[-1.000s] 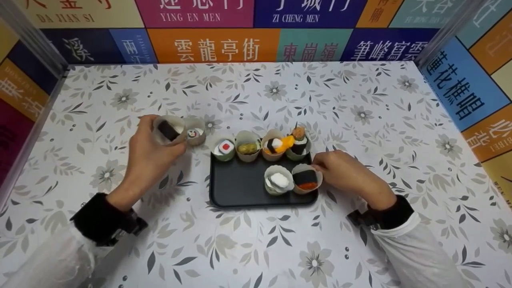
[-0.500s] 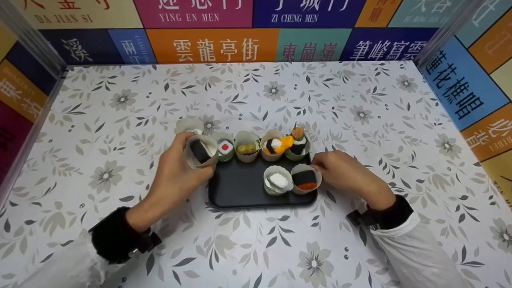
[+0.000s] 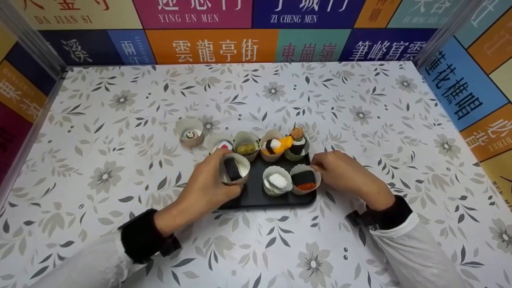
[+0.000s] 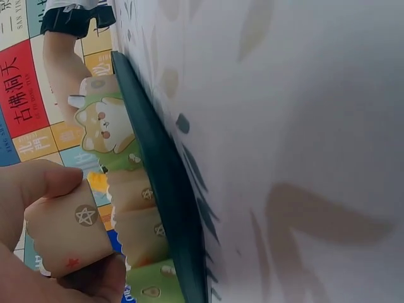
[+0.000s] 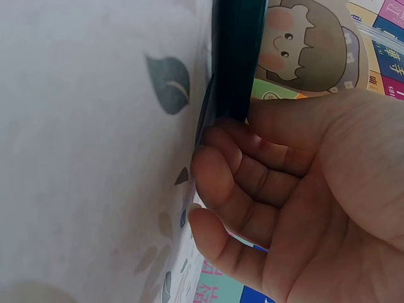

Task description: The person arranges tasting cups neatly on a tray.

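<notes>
My left hand (image 3: 212, 178) grips a beige paper cup (image 4: 69, 230) between thumb and fingers. Inside this cup sits a toy sushi piece (image 3: 232, 169), white with a black band. The left wrist view shows the cup raised above the black tray (image 3: 254, 200), over its left part. At the tray's right edge, my right hand (image 3: 340, 172) pinches the rim with thumb and forefinger; its other fingers curl loosely in the right wrist view. Right beside it stands a cup with black-and-orange sushi (image 3: 306, 180), and left of that a cup with a white piece (image 3: 277, 182).
Along the tray's far side runs a row of several cups, among them one with a yellow-topped piece (image 3: 276, 146) and one with a green piece (image 3: 246, 149). Another cup (image 3: 190, 132) stands on the flowered tabletop, left of the tray. Printed panels (image 3: 216, 50) wall the table.
My left hand has carried its cup rightward and toward me, from beside the lone cup to over the tray's left part. My right hand has stayed at the tray's edge.
</notes>
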A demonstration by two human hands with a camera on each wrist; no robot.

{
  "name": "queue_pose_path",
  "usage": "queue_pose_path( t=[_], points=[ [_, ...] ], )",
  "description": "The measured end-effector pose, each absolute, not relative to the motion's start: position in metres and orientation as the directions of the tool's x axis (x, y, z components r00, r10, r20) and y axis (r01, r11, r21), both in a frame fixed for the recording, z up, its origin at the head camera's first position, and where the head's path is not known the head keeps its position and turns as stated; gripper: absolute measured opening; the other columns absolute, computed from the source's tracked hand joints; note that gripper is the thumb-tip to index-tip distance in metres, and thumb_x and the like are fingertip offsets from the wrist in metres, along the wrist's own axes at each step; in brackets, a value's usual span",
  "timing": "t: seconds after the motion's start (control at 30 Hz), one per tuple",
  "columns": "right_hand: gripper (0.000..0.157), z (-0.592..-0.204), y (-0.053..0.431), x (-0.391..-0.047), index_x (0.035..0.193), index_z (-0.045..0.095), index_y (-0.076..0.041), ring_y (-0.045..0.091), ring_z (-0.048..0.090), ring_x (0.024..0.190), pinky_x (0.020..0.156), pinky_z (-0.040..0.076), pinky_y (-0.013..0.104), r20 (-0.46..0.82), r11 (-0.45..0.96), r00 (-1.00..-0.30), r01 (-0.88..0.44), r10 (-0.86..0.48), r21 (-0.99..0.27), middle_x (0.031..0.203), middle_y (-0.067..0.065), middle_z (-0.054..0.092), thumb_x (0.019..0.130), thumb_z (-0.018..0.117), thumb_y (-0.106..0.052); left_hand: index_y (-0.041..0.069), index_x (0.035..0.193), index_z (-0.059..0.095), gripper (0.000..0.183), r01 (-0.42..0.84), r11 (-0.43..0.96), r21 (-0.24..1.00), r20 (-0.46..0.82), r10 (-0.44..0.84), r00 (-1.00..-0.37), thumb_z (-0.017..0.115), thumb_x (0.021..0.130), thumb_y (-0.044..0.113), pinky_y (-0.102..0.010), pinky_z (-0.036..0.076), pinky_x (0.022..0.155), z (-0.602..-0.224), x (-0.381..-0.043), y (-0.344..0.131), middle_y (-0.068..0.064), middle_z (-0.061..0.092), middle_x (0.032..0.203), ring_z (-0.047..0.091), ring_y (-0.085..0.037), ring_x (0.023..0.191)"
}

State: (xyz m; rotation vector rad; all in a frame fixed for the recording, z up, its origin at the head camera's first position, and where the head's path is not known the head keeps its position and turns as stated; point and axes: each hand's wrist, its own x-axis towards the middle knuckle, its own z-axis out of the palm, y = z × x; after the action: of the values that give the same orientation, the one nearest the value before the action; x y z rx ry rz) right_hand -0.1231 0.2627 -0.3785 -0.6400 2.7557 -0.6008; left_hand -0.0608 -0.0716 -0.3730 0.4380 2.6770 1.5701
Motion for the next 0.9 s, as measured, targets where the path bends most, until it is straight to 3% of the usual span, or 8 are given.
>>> queue_pose_path(
  t=[0.43, 0.9],
  points=[
    [0.019, -0.380, 0.262, -0.124, 0.083, 0.071, -0.011, 0.020, 0.057, 0.070, 0.069, 0.046, 0.039, -0.148, 0.821, -0.871, -0.367, -0.468, -0.436, 0.073, -0.001, 0.061, 0.101, 0.065, -0.016, 0.007, 0.131, 0.059, 0.064, 0.187, 0.594, 0.782, -0.003, 0.304, -0.953, 0.087, 0.074, 0.004, -0.044, 0.051, 0.097, -0.380, -0.062, -0.048, -0.010, 0.066, 0.117, 0.061, -0.027, 0.110],
    [0.019, -0.379, 0.263, -0.124, 0.083, 0.071, -0.013, 0.018, 0.056, 0.070, 0.068, 0.045, 0.037, -0.145, 0.810, -0.867, -0.369, -0.476, -0.455, 0.072, -0.002, 0.060, 0.101, 0.065, -0.015, 0.006, 0.132, 0.057, 0.065, 0.170, 0.616, 0.769, -0.060, 0.334, -0.941, 0.085, 0.073, -0.002, -0.041, 0.051, 0.098, -0.382, -0.066, -0.044, -0.011, 0.066, 0.120, 0.061, -0.027, 0.113]
  ],
)
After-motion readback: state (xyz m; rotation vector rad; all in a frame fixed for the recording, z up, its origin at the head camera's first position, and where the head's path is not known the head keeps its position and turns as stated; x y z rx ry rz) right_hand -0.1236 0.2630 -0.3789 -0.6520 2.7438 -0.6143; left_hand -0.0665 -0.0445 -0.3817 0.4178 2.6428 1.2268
